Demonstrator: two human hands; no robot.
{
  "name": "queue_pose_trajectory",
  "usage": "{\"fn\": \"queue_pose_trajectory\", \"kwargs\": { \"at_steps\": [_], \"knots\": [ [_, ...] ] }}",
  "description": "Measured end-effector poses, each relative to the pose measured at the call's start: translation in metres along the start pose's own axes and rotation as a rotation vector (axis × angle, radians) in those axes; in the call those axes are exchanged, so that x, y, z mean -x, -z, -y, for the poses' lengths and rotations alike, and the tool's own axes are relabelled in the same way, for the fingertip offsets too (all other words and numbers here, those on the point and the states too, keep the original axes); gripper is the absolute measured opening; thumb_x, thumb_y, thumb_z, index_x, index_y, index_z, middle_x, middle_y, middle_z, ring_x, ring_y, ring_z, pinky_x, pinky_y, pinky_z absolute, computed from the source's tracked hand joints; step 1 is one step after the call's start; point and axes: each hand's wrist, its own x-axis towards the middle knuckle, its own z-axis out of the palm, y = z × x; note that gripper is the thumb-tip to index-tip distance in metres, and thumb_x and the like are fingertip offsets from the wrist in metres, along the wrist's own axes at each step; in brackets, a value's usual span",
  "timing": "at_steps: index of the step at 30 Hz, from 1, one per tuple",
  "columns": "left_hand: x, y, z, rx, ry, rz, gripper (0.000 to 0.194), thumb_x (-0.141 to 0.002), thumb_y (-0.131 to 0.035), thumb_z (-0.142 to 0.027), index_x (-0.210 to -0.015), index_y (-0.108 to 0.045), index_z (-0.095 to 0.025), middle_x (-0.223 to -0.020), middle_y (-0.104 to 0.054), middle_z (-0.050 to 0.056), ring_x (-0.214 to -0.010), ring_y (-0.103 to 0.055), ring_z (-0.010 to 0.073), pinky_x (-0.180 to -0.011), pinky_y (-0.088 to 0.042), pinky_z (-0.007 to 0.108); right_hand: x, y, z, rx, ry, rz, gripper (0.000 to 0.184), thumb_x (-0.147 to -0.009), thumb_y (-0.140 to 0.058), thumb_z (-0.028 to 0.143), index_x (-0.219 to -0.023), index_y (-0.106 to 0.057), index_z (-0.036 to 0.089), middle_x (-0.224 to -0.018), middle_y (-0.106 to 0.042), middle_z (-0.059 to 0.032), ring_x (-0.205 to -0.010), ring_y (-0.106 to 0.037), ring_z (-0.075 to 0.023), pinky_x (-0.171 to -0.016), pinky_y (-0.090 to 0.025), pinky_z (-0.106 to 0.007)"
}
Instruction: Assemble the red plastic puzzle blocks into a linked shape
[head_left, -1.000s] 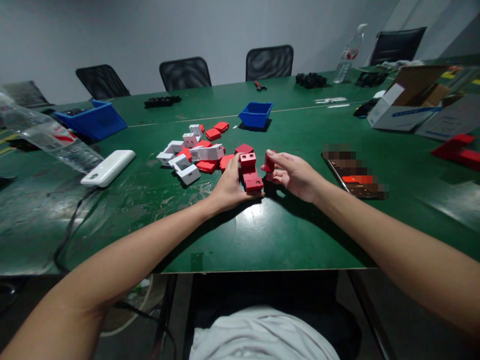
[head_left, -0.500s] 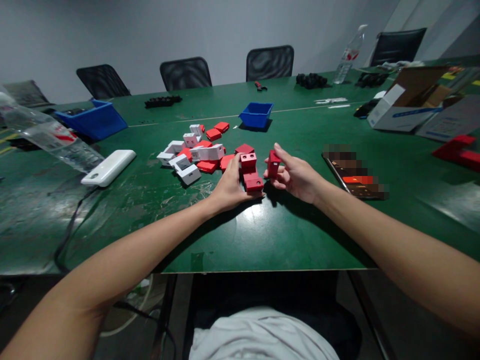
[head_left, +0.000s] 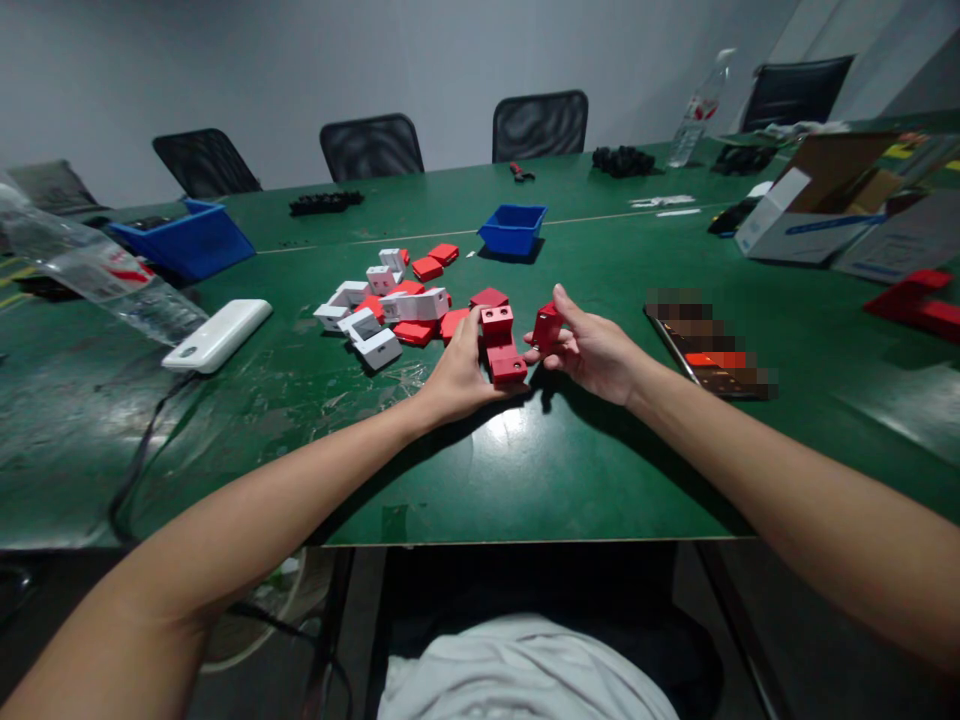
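My left hand [head_left: 465, 370] is closed round a dark red U-shaped bracket [head_left: 501, 345], which has two round holes in its upper end and one in its lower end. Just to the right, my right hand [head_left: 592, 350] pinches a small red block [head_left: 547, 326] between thumb and fingers, tilted and apart from the bracket. Behind my left hand lies a loose pile of white brackets [head_left: 379, 347] and flat red blocks [head_left: 415, 332]. Another dark red piece [head_left: 489, 297] rests beyond the held bracket.
A small blue bin [head_left: 512, 230] stands behind the pile, a larger blue bin [head_left: 187, 245] at left. A white power bank [head_left: 217, 335] with a cable lies by a tilted bottle [head_left: 112, 270]. On the right are a phone [head_left: 675, 345] and an opened cardboard box [head_left: 795, 230].
The red block in my right hand has turned and now leans to the right. My left hand and the bracket have stayed nearly still.
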Motion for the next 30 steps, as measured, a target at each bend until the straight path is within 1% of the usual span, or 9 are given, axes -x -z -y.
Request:
{"fn": "queue_pose_trajectory", "kwargs": {
  "at_steps": [4,7,10,13,17,21,24,28,30],
  "knots": [
    [0.0000,0.0009,-0.0009,-0.007,0.012,0.008,0.091,-0.061,-0.089,-0.042,-0.134,-0.041,-0.021,-0.136,-0.053,0.016,-0.130,-0.052,0.0336,-0.110,-0.044,0.054,-0.0015,0.0019,-0.0016,0.000,0.016,0.009,0.044,-0.081,-0.073,0.060,-0.085,-0.057,0.018,-0.071,-0.066,-0.0046,-0.060,-0.068,-0.0153,-0.041,-0.051,-0.020],
    [0.0005,0.0005,0.0000,-0.007,0.021,0.009,0.096,-0.060,-0.090,-0.042,-0.138,-0.038,-0.020,-0.139,-0.051,0.017,-0.130,-0.051,0.0340,-0.111,-0.043,0.054,-0.0022,0.0026,-0.0016,-0.020,0.023,0.007,0.040,-0.081,-0.076,0.053,-0.085,-0.056,0.019,-0.070,-0.064,-0.0018,-0.056,-0.065,-0.0125,-0.039,-0.048,-0.018],
    [0.0007,-0.0003,0.0008,0.005,0.024,0.010,0.096,-0.061,-0.090,-0.042,-0.138,-0.037,-0.021,-0.138,-0.051,0.017,-0.129,-0.052,0.0329,-0.109,-0.045,0.053,-0.0023,0.0038,-0.0013,-0.028,0.027,0.034,0.031,-0.082,-0.079,0.037,-0.085,-0.055,0.018,-0.072,-0.065,0.0003,-0.053,-0.063,-0.0094,-0.039,-0.044,-0.016],
    [0.0007,-0.0005,0.0005,0.009,0.009,0.005,0.091,-0.061,-0.089,-0.041,-0.135,-0.039,-0.021,-0.134,-0.053,0.015,-0.126,-0.054,0.0322,-0.108,-0.046,0.052,-0.0015,0.0045,-0.0012,-0.015,0.025,0.044,0.024,-0.081,-0.077,0.016,-0.090,-0.055,0.018,-0.077,-0.069,-0.0008,-0.057,-0.066,-0.0095,-0.045,-0.047,-0.016],
    [0.0008,0.0001,-0.0002,-0.012,0.021,0.004,0.095,-0.060,-0.090,-0.041,-0.136,-0.037,-0.020,-0.135,-0.052,0.016,-0.126,-0.054,0.0325,-0.109,-0.044,0.053,0.0003,0.0038,-0.0016,-0.003,0.061,0.042,0.034,-0.072,-0.073,0.001,-0.095,-0.055,0.018,-0.081,-0.072,-0.0025,-0.065,-0.071,-0.0131,-0.056,-0.052,-0.020],
    [0.0009,0.0001,0.0000,-0.016,0.029,0.008,0.096,-0.060,-0.090,-0.041,-0.136,-0.037,-0.020,-0.135,-0.052,0.016,-0.126,-0.053,0.0325,-0.110,-0.043,0.054,0.0003,0.0040,-0.0022,0.013,0.112,0.034,0.038,-0.063,-0.070,-0.005,-0.089,-0.056,0.018,-0.080,-0.071,-0.0004,-0.068,-0.071,-0.0135,-0.059,-0.053,-0.021],
    [0.0009,-0.0003,0.0006,-0.008,0.036,0.008,0.095,-0.059,-0.090,-0.039,-0.137,-0.037,-0.022,-0.136,-0.051,0.015,-0.127,-0.053,0.0323,-0.109,-0.045,0.052,-0.0013,0.0059,-0.0035,0.036,0.130,0.033,0.036,-0.057,-0.071,-0.004,-0.081,-0.056,0.018,-0.077,-0.068,0.0011,-0.070,-0.069,-0.0130,-0.063,-0.054,-0.023],
    [0.0009,-0.0007,0.0012,-0.015,0.034,0.004,0.095,-0.059,-0.091,-0.042,-0.136,-0.038,-0.022,-0.134,-0.052,0.014,-0.125,-0.054,0.0318,-0.109,-0.045,0.053,-0.0032,0.0074,-0.0053,0.060,0.152,0.058,0.033,-0.055,-0.075,0.000,-0.079,-0.061,0.018,-0.077,-0.068,0.0010,-0.071,-0.066,-0.0123,-0.062,-0.052,-0.023],
    [0.0009,-0.0009,0.0012,-0.013,0.026,-0.004,0.094,-0.059,-0.090,-0.043,-0.135,-0.038,-0.023,-0.133,-0.053,0.013,-0.124,-0.055,0.0312,-0.109,-0.045,0.053,-0.0033,0.0067,-0.0050,0.051,0.154,0.062,0.033,-0.055,-0.072,-0.002,-0.080,-0.064,0.018,-0.080,-0.069,0.0002,-0.074,-0.065,-0.0126,-0.066,-0.054,-0.024]
  ]
}}
